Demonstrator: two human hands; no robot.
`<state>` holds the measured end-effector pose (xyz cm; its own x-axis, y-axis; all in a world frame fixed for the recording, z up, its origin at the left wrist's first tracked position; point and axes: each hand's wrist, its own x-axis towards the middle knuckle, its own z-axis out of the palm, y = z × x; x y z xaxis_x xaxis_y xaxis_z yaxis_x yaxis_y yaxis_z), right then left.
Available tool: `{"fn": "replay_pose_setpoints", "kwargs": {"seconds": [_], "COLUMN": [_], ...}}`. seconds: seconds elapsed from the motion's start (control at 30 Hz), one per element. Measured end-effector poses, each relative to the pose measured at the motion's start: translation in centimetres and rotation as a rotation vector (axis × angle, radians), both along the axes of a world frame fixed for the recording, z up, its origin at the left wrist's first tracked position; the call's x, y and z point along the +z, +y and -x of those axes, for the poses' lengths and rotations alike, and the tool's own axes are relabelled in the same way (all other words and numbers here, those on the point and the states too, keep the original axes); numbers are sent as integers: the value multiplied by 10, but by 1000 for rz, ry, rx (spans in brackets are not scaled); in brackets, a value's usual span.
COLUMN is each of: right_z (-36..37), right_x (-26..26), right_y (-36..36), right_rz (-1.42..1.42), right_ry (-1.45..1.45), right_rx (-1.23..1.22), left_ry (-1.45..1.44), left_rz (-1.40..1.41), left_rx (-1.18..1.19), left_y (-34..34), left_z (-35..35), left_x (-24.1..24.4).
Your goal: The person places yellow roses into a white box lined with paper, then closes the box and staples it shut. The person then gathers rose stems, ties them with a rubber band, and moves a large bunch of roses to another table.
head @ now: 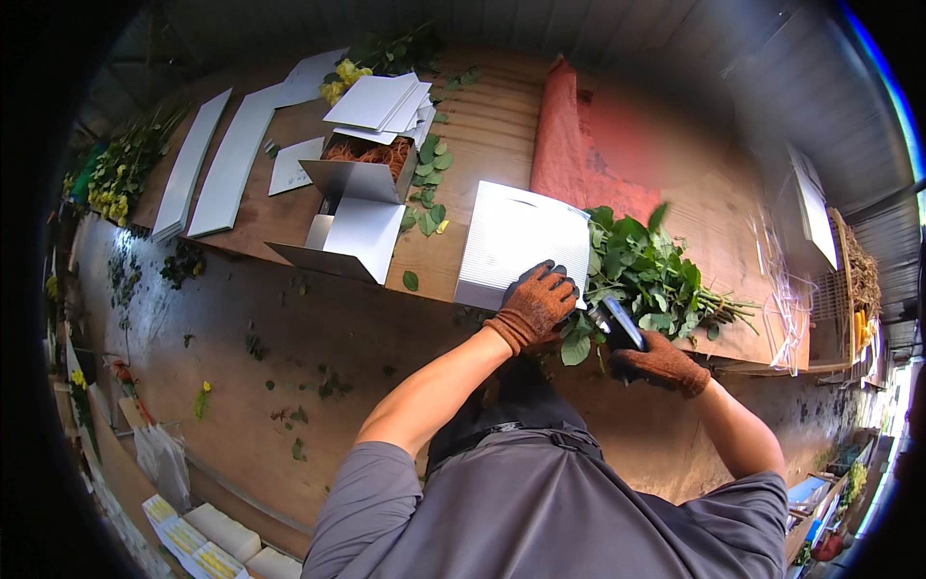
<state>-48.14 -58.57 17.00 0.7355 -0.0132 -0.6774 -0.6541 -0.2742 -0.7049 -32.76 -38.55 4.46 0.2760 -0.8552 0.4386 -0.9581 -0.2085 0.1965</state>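
Note:
A white corrugated cardboard sheet (pixel 524 231) is wrapped around the head end of a bunch of leafy green stems (pixel 640 268) at the table's front edge. Blooms inside are hidden by the sheet. My left hand (pixel 542 297), in a brown and black work glove, grips the sheet near its lower right corner. In my gloved right hand (pixel 655 360) is a dark stapler (pixel 623 323), its front end close to that corner beside the leaves. Whether the stapler touches the sheet cannot be made out. The cut stem ends point right.
Red cloth (pixel 571 152) lies behind the bunch. To the left stand an open box (pixel 362 228), stacked white cardboard sheets (pixel 380 101) and long white strips (pixel 235 163). Yellow roses (pixel 112 195) lie at the far left, plastic straps (pixel 788 311) at the right edge. Loose leaves (pixel 428 177) are scattered about.

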Motion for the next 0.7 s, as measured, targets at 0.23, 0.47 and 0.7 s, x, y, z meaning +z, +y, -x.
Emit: {"fn": "replay_pose_setpoints", "kwargs": {"seconds": [0.23,0.47,0.7], "right_z": [-12,-24,-32], "right_x": [-20,-41,-46], "right_y": [13,-9,21], "right_rz": [-245,-63,-34], "right_ry": [297,-39,298], "right_rx": [-205,446,-48], "left_ry": [52,126,60], "left_rz": [-8,50,116], "left_rx": [-28,9,50], "left_y": [4,0,-4], "left_z": [2,3,5], "left_x": [5,-8,-11]}}
